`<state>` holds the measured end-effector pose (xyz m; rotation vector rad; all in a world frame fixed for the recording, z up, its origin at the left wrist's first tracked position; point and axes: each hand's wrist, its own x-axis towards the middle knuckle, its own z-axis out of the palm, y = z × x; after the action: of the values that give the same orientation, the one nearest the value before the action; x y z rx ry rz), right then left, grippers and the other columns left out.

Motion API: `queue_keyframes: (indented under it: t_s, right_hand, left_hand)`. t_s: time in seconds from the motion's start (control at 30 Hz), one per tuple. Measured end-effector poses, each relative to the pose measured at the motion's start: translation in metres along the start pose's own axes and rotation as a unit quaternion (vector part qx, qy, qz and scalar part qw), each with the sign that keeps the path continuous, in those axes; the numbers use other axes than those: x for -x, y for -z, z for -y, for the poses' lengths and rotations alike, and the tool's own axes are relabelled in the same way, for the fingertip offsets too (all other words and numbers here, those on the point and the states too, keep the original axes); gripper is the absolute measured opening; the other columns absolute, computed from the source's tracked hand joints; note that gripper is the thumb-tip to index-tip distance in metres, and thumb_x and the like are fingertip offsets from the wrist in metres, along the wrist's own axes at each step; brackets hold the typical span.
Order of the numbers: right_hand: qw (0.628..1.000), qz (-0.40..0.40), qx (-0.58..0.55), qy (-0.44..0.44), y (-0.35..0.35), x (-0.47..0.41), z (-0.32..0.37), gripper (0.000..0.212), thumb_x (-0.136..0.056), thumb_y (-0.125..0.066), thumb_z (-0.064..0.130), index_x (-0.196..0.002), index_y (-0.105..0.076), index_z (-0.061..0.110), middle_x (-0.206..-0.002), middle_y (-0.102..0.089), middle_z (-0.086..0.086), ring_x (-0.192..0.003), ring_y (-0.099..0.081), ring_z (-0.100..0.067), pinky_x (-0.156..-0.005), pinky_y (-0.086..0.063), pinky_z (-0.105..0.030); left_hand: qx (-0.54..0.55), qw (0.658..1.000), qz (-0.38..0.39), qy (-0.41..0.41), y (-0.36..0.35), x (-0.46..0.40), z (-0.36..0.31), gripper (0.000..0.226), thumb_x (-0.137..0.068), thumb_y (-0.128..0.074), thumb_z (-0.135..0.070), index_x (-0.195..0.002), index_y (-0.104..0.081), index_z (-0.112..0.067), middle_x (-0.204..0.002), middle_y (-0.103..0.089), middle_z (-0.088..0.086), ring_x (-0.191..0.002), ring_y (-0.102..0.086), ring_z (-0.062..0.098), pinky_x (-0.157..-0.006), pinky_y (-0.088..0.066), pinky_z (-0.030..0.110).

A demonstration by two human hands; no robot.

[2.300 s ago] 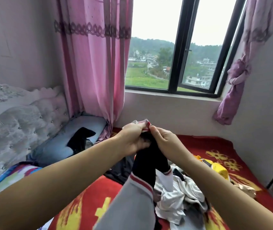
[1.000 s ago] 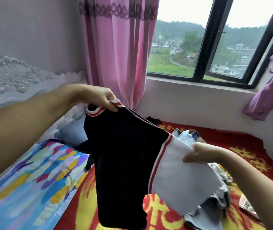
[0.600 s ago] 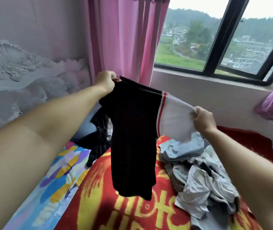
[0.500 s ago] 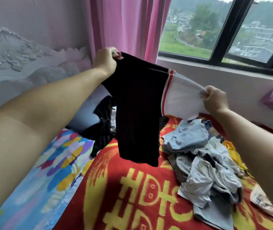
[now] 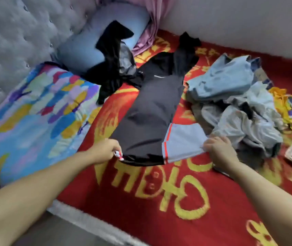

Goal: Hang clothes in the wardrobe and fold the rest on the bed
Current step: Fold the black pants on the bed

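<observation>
Black shirt, white-sleeved: flat on red blanket near bed's front edge; left hand pinches collar, right hand grips sleeve.

Large yellow characters (upside down, not legible) on red blanket

Grey button-tufted headboard at upper left, with a pale blue pillow against it. Plain pale wall along the far side — pink curtain hanging into the corner. Red blanket with yellow lettering; a multicoloured patterned cover at left.
</observation>
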<state>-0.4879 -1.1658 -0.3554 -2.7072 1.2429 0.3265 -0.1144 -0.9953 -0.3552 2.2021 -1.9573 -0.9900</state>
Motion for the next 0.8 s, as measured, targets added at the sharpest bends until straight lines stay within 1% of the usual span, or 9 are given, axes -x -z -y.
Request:
queue_keyframes:
  t_s: [0.13,0.2,0.27,0.4,0.47,0.53,0.6,0.7,0.8]
  right_hand:
    - [0.981,0.193,0.029,0.005,-0.146,0.047,0.009,0.05,-0.092,-0.043,0.012,-0.131,-0.052,0.042,-0.137,-0.047,0.022,-0.132,-0.035,-0.002,-0.117,-0.005,-0.041]
    - [0.954,0.3,0.016,0.015,-0.193,0.073,0.014,0.05,-0.092,-0.041,0.009,-0.133,-0.05,0.036,-0.142,-0.045,0.014,-0.136,-0.034,-0.005,-0.117,-0.005,-0.046]
    - [0.939,0.342,-0.024,0.003,-0.216,0.089,0.01,0.047,-0.092,-0.042,0.009,-0.132,-0.052,0.031,-0.142,-0.045,0.01,-0.135,-0.037,-0.008,-0.117,-0.012,-0.044]
    - [0.954,0.163,-0.21,-0.139,-0.23,0.079,-0.015,0.039,-0.09,-0.053,0.01,-0.127,-0.06,0.017,-0.125,-0.06,-0.006,-0.119,-0.054,-0.025,-0.098,-0.039,-0.033]
    - [0.924,0.116,-0.298,-0.211,-0.233,0.058,-0.023,0.042,-0.093,-0.054,0.016,-0.135,-0.052,0.01,-0.126,-0.058,-0.014,-0.117,-0.054,-0.03,-0.095,-0.042,-0.036]
    - [0.889,0.142,-0.345,-0.264,-0.24,0.04,-0.022,0.056,-0.093,-0.058,0.028,-0.141,-0.04,0.008,-0.13,-0.054,-0.015,-0.118,-0.052,-0.03,-0.095,-0.043,-0.039]
    - [0.873,0.168,-0.355,-0.289,-0.251,0.028,-0.014,0.064,-0.09,-0.061,0.04,-0.139,-0.036,0.007,-0.122,-0.056,-0.01,-0.11,-0.056,-0.03,-0.084,-0.045,-0.04]
    - [0.855,0.199,-0.373,-0.301,-0.265,0.022,-0.006,0.053,-0.087,-0.062,0.044,-0.117,-0.032,0.012,-0.094,-0.054,0.0,-0.084,-0.055,-0.023,-0.066,-0.039,-0.035]
    - [0.828,0.157,-0.463,-0.275,-0.254,0.022,-0.003,0.022,-0.086,-0.061,0.026,-0.096,-0.044,0.017,-0.087,-0.054,0.006,-0.081,-0.054,-0.015,-0.06,-0.04,-0.03]
  left_hand:
    - [-0.129,0.976,0.176,0.013,-0.161,0.012,0.019,0.037,-0.086,-0.05,-0.008,-0.112,-0.069,-0.026,-0.111,-0.065,-0.002,-0.109,-0.058,0.02,-0.09,-0.041,0.029]
    - [-0.187,0.943,0.274,0.032,-0.219,0.022,0.018,0.038,-0.087,-0.048,-0.009,-0.117,-0.066,-0.026,-0.118,-0.064,0.0,-0.113,-0.056,0.021,-0.101,-0.034,0.03]
    - [-0.225,0.929,0.291,0.043,-0.25,0.024,0.008,0.033,-0.088,-0.05,-0.013,-0.116,-0.064,-0.022,-0.119,-0.063,0.0,-0.116,-0.056,0.02,-0.104,-0.032,0.033]
    - [-0.202,0.973,0.113,-0.016,-0.268,0.005,-0.026,0.034,-0.085,-0.053,-0.012,-0.117,-0.061,-0.017,-0.113,-0.058,0.007,-0.104,-0.057,0.028,-0.085,-0.047,0.035]
    - [-0.142,0.988,0.021,-0.054,-0.277,-0.011,-0.048,0.049,-0.08,-0.063,-0.011,-0.129,-0.059,-0.013,-0.125,-0.057,0.016,-0.112,-0.058,0.031,-0.094,-0.048,0.039]
    - [-0.144,0.989,0.031,-0.029,-0.288,-0.03,-0.069,0.062,-0.092,-0.051,-0.024,-0.15,-0.029,-0.02,-0.155,-0.025,0.014,-0.143,-0.025,0.028,-0.114,-0.025,0.047]
    - [-0.139,0.988,0.066,0.029,-0.298,-0.053,-0.084,0.065,-0.099,-0.035,-0.036,-0.153,0.001,-0.028,-0.161,0.008,0.006,-0.148,0.006,0.022,-0.116,-0.009,0.053]
    - [-0.121,0.987,0.094,0.046,-0.311,-0.078,-0.092,0.07,-0.098,-0.037,-0.04,-0.152,0.007,-0.031,-0.158,0.023,0.004,-0.146,0.018,0.02,-0.113,-0.009,0.06]
    - [-0.126,0.982,0.139,0.037,-0.315,-0.086,-0.089,0.071,-0.097,-0.04,-0.04,-0.152,0.006,-0.032,-0.156,0.027,0.006,-0.145,0.021,0.021,-0.111,-0.006,0.064]
